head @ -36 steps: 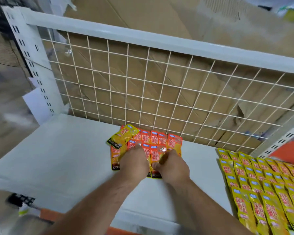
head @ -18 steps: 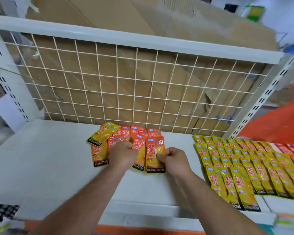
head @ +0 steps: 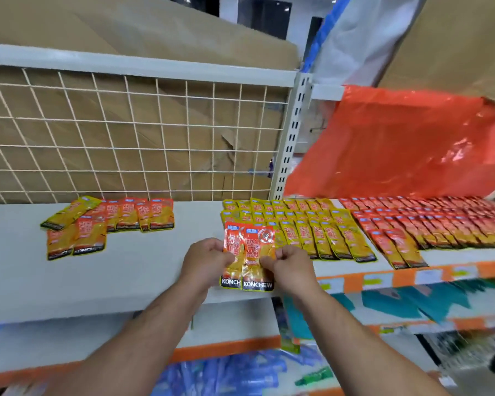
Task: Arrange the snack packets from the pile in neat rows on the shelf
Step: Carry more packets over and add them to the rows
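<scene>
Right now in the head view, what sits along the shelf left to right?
Loose pile of orange and yellow snack packets → two orange packets pinched between left hand and right hand → neat rows of yellow packets → rows of red packets.

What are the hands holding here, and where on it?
Two orange snack packets, side by side: the left hand grips the left edge, the right hand pinches the right edge.

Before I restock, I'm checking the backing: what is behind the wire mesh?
Brown cardboard shows through the wire mesh. Whatever stands behind the cardboard is covered.
</scene>
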`<state>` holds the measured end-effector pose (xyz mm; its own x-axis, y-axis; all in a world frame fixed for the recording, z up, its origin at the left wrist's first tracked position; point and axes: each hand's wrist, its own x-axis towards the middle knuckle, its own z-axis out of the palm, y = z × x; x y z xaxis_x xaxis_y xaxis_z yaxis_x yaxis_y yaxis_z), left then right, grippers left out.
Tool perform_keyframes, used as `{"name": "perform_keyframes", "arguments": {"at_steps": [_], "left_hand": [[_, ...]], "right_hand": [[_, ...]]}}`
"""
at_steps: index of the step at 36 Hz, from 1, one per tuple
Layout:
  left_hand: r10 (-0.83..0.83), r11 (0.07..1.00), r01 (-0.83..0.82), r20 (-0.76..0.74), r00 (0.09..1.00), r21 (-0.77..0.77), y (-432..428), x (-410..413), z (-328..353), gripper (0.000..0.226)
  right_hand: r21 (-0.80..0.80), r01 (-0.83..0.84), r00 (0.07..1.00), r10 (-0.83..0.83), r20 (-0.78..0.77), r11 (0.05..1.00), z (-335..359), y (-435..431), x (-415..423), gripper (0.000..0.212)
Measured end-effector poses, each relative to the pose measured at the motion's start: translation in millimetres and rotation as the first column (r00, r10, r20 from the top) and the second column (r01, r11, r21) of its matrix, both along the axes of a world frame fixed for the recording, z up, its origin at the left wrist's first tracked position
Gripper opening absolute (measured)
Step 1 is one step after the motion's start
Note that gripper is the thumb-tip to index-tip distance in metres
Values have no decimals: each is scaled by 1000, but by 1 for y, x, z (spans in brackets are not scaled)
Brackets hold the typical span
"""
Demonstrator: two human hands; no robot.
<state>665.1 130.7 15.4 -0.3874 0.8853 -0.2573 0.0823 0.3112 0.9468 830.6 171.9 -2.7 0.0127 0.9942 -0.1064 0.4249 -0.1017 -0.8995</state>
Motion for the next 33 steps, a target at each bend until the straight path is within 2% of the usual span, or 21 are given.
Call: {"name": "perform_keyframes", "arguments": {"at_steps": [3, 6, 10, 16, 24, 33], "left_hand": [[-51, 999, 51, 29, 998, -5, -8, 52, -2, 12], [-94, 996, 94, 11, 996, 0, -12, 100, -1, 9], [-126, 992, 126, 27, 992, -14, -13, 156, -3, 17], [-194, 980, 196, 64, 979, -26, 1, 216, -3, 16], [-257, 964, 262, 115, 960, -36, 55, 274, -5, 16], [-352, 935, 354, 83, 932, -7, 149, 329, -3, 19]], "right_hand": [[-6, 26, 999, -26, 24, 1000, 3, -14, 54, 46], [-15, 31, 999, -31, -15, 999, 6, -25, 106, 46], [-40, 28, 997, -31, -67, 999, 6, -36, 167, 51], [-59, 67, 991, -73, -112, 996, -3, -34, 232, 53], [-60, 139, 984, -144, -107, 989, -5, 5, 288, 51], [-27, 263, 962, -265, -69, 964, 10, 82, 346, 52]]}}
